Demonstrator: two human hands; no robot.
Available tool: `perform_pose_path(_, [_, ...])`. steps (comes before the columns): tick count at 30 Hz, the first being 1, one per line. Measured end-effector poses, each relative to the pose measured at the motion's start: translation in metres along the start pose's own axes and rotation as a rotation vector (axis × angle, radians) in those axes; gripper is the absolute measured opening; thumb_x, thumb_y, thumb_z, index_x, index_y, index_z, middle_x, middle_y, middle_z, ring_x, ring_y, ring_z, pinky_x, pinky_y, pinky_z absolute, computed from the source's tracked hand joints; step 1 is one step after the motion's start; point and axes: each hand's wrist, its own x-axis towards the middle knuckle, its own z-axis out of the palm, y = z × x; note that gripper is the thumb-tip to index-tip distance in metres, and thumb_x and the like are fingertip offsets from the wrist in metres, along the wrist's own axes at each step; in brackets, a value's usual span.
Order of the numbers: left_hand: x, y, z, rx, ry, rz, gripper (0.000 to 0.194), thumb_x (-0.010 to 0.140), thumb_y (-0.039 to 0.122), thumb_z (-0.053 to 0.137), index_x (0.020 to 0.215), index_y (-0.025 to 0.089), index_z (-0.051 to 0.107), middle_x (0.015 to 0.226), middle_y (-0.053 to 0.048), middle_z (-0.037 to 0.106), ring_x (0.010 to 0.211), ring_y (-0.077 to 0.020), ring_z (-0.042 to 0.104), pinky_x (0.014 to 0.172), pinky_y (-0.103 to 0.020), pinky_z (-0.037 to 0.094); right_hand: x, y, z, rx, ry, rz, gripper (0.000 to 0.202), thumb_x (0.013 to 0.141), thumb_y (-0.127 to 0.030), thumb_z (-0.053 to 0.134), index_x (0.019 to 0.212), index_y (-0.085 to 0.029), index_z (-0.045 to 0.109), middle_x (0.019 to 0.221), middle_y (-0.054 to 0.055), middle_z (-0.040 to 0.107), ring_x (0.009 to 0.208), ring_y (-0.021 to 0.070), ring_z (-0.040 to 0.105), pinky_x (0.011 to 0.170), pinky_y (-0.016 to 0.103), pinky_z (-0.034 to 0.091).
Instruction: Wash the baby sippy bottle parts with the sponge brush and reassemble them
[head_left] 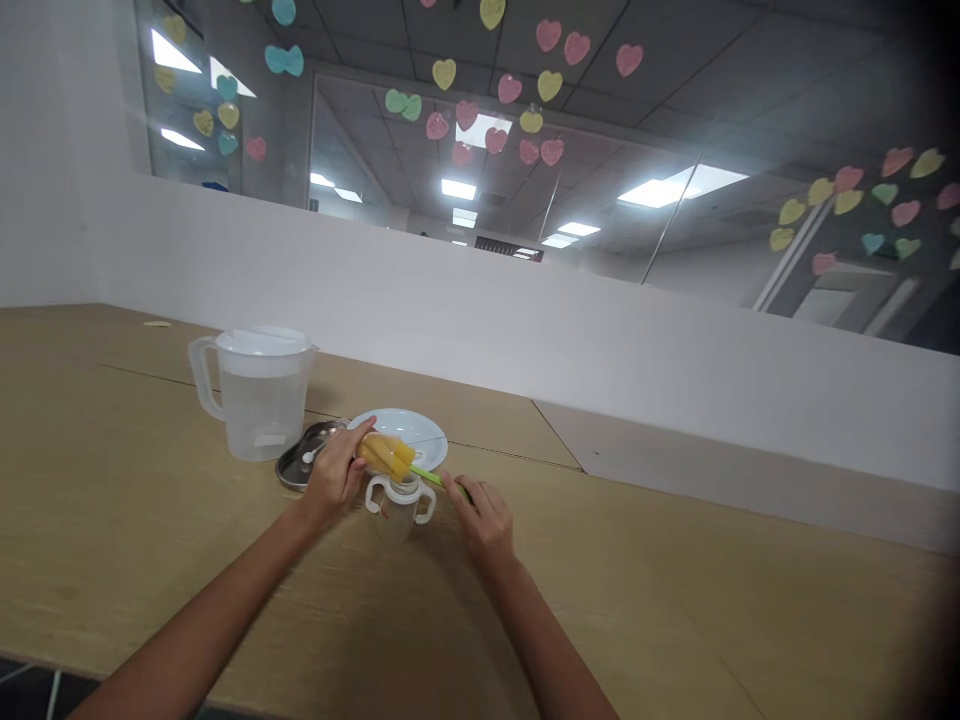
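My left hand [335,476] is closed around one end of a yellow container-like piece [387,455], tilted over the mouth of a clear baby bottle [397,512]. My right hand [486,522] grips a slim green handle [426,475]. Its far end meets the brighter yellow end of the piece; whether it goes inside or only touches, I cannot tell. The bottle stands upright and uncapped, with a white ring and two white side handles. A white plate [431,430] lies just behind, partly covered by the yellow piece.
A lidded clear pitcher [262,405] with water stands at the left. Beside it a metal kidney-shaped tray [289,470] holds a small white item [308,457]. The wooden table [637,600] runs up to a white wall [450,310] below a window with heart-shaped notes.
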Motion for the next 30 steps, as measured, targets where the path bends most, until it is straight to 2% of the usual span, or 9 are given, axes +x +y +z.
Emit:
perform_pose_path(3, [0.001,0.002,0.003,-0.043,0.120,-0.167,0.046,0.095,0.037,0.024,0.133,0.015,0.035,0.118,-0.014,0.057,0.108,-0.0216,0.055,0.092,-0.036,0.045,0.001,-0.001,0.001,0.033,0.022,0.041,0.044,0.089,-0.007,0.035,0.127,-0.022,0.053,0.087,0.008,0.063,0.078,0.0126,0.058,0.073,0.024,0.046])
perform_pose_path(6, [0.009,-0.002,0.001,0.020,0.266,-0.297,0.042,0.094,0.033,0.030,0.132,0.016,0.037,0.122,-0.013,0.051,0.116,-0.0214,0.048,0.098,-0.036,0.040,0.003,0.000,0.001,0.074,0.069,0.193,0.044,0.089,-0.008,0.034,0.126,-0.021,0.054,0.088,0.009,0.063,0.082,0.0144,0.058,0.074,0.026,0.048])
perform_pose_path(8, [0.013,-0.010,-0.002,0.096,0.297,-0.372,0.040,0.092,0.033,0.037,0.127,0.017,0.043,0.126,-0.014,0.044,0.120,-0.0222,0.043,0.102,-0.037,0.037,0.003,0.001,0.002,0.093,0.085,0.297,0.044,0.089,-0.009,0.033,0.124,-0.021,0.055,0.088,0.009,0.062,0.083,0.0152,0.057,0.075,0.028,0.049])
perform_pose_path(12, [0.009,-0.034,-0.006,0.228,0.176,-0.495,0.033,0.088,0.032,0.044,0.117,0.018,0.054,0.121,-0.012,0.039,0.117,-0.0234,0.044,0.103,-0.037,0.037,0.000,0.003,0.005,0.112,0.069,0.348,0.042,0.089,-0.010,0.035,0.123,-0.020,0.056,0.087,0.008,0.062,0.081,0.0147,0.057,0.073,0.027,0.048])
perform_pose_path(17, [-0.003,-0.048,-0.005,0.312,0.011,-0.592,0.034,0.086,0.031,0.046,0.117,0.019,0.054,0.114,-0.011,0.043,0.104,-0.0229,0.052,0.092,-0.035,0.045,-0.002,0.003,0.008,0.126,0.041,0.314,0.041,0.089,-0.009,0.036,0.124,-0.020,0.056,0.088,0.008,0.062,0.081,0.0149,0.056,0.074,0.027,0.048])
perform_pose_path(19, [-0.006,-0.049,-0.005,0.354,-0.066,-0.603,0.034,0.086,0.031,0.047,0.116,0.018,0.054,0.112,-0.011,0.047,0.101,-0.0237,0.054,0.087,-0.035,0.047,-0.002,0.003,0.008,0.121,0.035,0.320,0.041,0.089,-0.009,0.036,0.124,-0.019,0.055,0.087,0.008,0.062,0.080,0.0150,0.056,0.073,0.027,0.047])
perform_pose_path(25, [-0.007,-0.055,-0.004,0.374,-0.220,-0.614,0.033,0.085,0.023,0.044,0.116,0.016,0.048,0.112,-0.011,0.054,0.104,-0.0247,0.053,0.089,-0.035,0.045,-0.002,0.004,0.008,0.085,0.016,0.322,0.042,0.089,-0.009,0.035,0.124,-0.019,0.055,0.084,0.007,0.062,0.079,0.0150,0.056,0.073,0.027,0.047])
perform_pose_path(30, [-0.011,-0.062,0.002,0.321,-0.301,-0.587,0.029,0.082,0.018,0.047,0.110,0.015,0.052,0.118,-0.011,0.049,0.105,-0.0221,0.053,0.091,-0.033,0.044,-0.003,0.004,0.010,0.077,0.000,0.334,0.041,0.089,-0.010,0.034,0.124,-0.019,0.055,0.083,0.007,0.061,0.077,0.0145,0.056,0.070,0.026,0.047])
